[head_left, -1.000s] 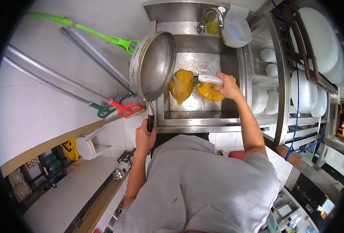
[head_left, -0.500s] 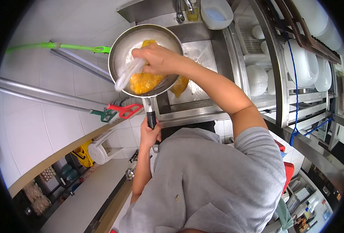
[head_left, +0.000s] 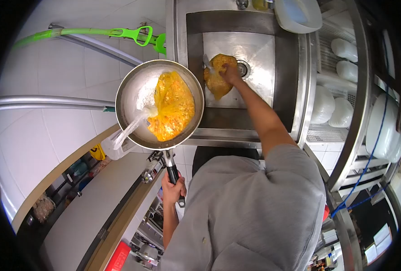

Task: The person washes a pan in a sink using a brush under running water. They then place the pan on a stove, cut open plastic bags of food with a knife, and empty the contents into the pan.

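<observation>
My left hand (head_left: 173, 187) is wrapped round the black handle of a frying pan (head_left: 130, 88), held level to the left of the sink. Inside the pan lies a knotted clear plastic bag of yellow food (head_left: 177, 106), its twisted end hanging over the rim. My right hand (head_left: 231, 74) reaches down into the steel sink (head_left: 260, 92), its fingers on a second bag of yellow-orange food (head_left: 218, 88). That bag rests on the sink bottom beside the drain (head_left: 242, 68); part of my grip on it is hidden.
A white plastic tub (head_left: 298, 18) stands at the sink's far right corner. To the right, a metal rack (head_left: 362, 90) carries white containers. Green-handled cleaning tools (head_left: 135, 34) and metal poles (head_left: 51, 103) are along the tiled wall at left.
My right hand has let go of the bag in the pan and moved right, down onto the bag in the sink. The pan has shifted down and left in view.
</observation>
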A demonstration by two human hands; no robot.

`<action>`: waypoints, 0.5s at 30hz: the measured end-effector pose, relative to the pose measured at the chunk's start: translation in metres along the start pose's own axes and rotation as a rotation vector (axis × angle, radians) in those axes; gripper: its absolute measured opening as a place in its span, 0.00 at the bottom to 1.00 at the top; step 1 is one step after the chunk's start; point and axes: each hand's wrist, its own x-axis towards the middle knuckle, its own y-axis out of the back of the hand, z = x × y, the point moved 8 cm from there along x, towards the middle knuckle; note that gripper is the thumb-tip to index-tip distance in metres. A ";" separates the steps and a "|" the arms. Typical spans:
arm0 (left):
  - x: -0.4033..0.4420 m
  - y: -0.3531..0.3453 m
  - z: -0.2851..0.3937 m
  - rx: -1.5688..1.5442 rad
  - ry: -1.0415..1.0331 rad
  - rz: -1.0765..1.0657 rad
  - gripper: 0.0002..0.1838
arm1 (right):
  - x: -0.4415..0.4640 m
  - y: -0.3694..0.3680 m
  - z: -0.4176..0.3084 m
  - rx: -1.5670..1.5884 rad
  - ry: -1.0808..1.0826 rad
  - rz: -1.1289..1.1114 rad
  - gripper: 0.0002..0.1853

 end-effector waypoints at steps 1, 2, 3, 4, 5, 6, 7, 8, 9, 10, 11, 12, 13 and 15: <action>-0.004 0.001 0.001 0.026 0.012 0.013 0.08 | -0.001 -0.015 -0.008 0.012 0.005 -0.007 0.30; -0.007 0.000 0.006 0.010 -0.007 0.011 0.08 | -0.010 -0.030 -0.017 -0.056 -0.034 -0.013 0.31; -0.009 0.002 0.005 0.001 0.017 0.044 0.08 | -0.016 -0.042 -0.026 -0.119 -0.072 -0.015 0.33; -0.012 0.001 0.005 0.007 0.031 0.046 0.08 | -0.016 -0.048 -0.037 -0.095 -0.067 -0.013 0.33; -0.014 0.002 0.007 0.012 0.040 0.048 0.08 | -0.016 -0.044 -0.042 -0.129 -0.132 0.015 0.34; -0.016 0.003 0.008 0.009 0.045 0.042 0.08 | -0.011 -0.039 -0.043 -0.166 -0.198 0.044 0.35; -0.016 0.005 0.010 0.005 0.049 0.028 0.08 | 0.005 -0.048 -0.036 -0.149 -0.195 0.058 0.35; -0.016 0.003 0.015 -0.037 0.062 -0.004 0.08 | 0.027 -0.073 -0.014 -0.052 -0.211 -0.010 0.31; -0.014 0.006 0.018 -0.024 0.056 -0.020 0.08 | 0.035 -0.088 0.003 0.040 -0.232 -0.078 0.27; -0.012 0.010 0.020 -0.003 0.046 -0.031 0.08 | 0.024 -0.075 0.007 0.042 -0.245 -0.060 0.27; -0.009 0.013 0.022 0.016 0.030 -0.048 0.08 | 0.006 -0.054 0.001 0.067 -0.177 -0.043 0.28; -0.004 0.018 0.023 0.018 0.001 -0.098 0.09 | -0.007 -0.029 -0.008 0.087 -0.101 -0.014 0.28; 0.003 0.022 0.027 0.019 -0.021 -0.131 0.09 | -0.024 -0.010 -0.010 0.078 -0.106 0.024 0.28; 0.015 0.036 0.030 0.132 -0.056 -0.150 0.09 | -0.068 0.034 -0.012 0.162 -0.127 0.284 0.21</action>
